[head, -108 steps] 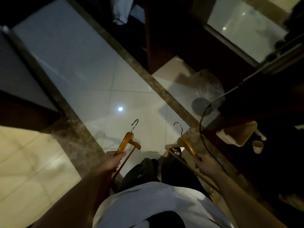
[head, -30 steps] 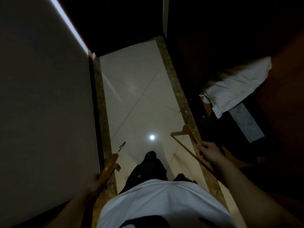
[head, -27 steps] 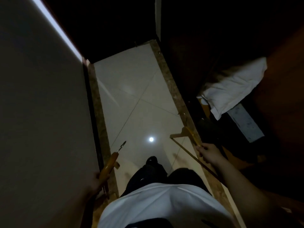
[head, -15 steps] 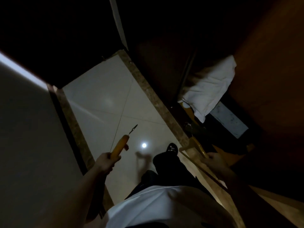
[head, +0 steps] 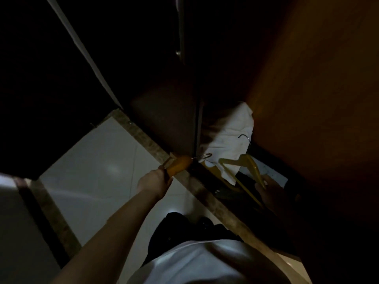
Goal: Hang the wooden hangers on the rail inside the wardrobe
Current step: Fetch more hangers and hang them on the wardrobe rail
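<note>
Left grip (head: 155,181) is curled round one wooden hanger (head: 177,165), its hook (head: 203,156) pointing forward at the edge of the wardrobe (head: 307,99). Right grip (head: 266,187), deeper inside, holds the second hanger (head: 244,162), whose long axis runs forward-left from it over a white cloth (head: 231,138). No rail shows; it is likely above both grips, with the right one nearer.

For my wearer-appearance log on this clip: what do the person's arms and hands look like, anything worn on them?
The left hand and left forearm are bare: no glove, sleeve or watch visible. The right hand looks ungloved too, but its arm sits in deep shadow, so I cannot tell more. A white top covers the torso.
</note>
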A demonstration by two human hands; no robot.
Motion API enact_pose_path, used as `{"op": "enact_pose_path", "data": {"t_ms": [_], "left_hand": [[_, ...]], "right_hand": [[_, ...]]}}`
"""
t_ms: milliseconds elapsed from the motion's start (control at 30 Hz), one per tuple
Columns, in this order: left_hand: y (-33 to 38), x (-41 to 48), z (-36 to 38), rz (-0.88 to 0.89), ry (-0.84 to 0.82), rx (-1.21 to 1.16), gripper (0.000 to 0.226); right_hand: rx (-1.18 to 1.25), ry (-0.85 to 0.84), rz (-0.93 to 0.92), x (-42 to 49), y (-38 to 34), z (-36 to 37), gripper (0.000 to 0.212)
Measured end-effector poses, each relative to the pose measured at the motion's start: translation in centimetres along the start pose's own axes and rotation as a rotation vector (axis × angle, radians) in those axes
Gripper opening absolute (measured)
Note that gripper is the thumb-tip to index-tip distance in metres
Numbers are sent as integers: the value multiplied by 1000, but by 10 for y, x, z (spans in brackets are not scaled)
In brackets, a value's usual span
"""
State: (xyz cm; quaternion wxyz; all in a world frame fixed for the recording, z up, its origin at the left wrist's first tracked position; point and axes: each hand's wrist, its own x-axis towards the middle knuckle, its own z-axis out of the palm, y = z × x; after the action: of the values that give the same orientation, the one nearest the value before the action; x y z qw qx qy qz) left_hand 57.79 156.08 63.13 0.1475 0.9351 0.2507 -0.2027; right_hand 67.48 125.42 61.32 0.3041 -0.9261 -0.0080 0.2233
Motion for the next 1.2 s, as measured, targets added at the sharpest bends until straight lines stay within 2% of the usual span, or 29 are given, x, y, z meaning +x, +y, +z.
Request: {"op": "enact_pose_path", "data": {"t_ms": [100, 233, 367, 500, 633, 733, 833, 967, 1067, 1133, 1200], "left_hand": [[7, 25, -32, 155, 52, 128, 38], [-5, 55, -83, 321, 113, 208, 35], [-18, 70, -126, 440, 102, 281, 31], [-21, 74, -159, 637, 110, 411, 31], [-7, 74, -186, 775, 34, 455, 28], [5, 71, -203, 871, 166, 484, 36], [21, 65, -217, 1015, 336, 501, 32], [50, 57, -239, 1164, 446, 518, 31], [73, 55, -258, 1308, 549, 424, 31], [89, 51, -272, 1404, 590, 347, 41], [109, 44, -286, 1441, 614, 368, 60]], "right_hand": [[43, 36, 6, 9, -17, -11, 8], [154, 354, -26, 20, -51, -23, 26], [175, 237, 90, 25, -74, -32, 22], [227, 318, 53, 15, -101, -35, 15], [242, 344, 61, 0, -121, -38, 10], [318, 379, -12, -20, -136, -49, 7], [317, 386, -72, -45, -151, -69, 7], [248, 470, -112, -71, -159, -97, 16], [212, 544, -122, -88, -165, -124, 19], [192, 596, -140, -97, -171, -145, 21], [170, 649, -176, -107, -178, -167, 21]]}}
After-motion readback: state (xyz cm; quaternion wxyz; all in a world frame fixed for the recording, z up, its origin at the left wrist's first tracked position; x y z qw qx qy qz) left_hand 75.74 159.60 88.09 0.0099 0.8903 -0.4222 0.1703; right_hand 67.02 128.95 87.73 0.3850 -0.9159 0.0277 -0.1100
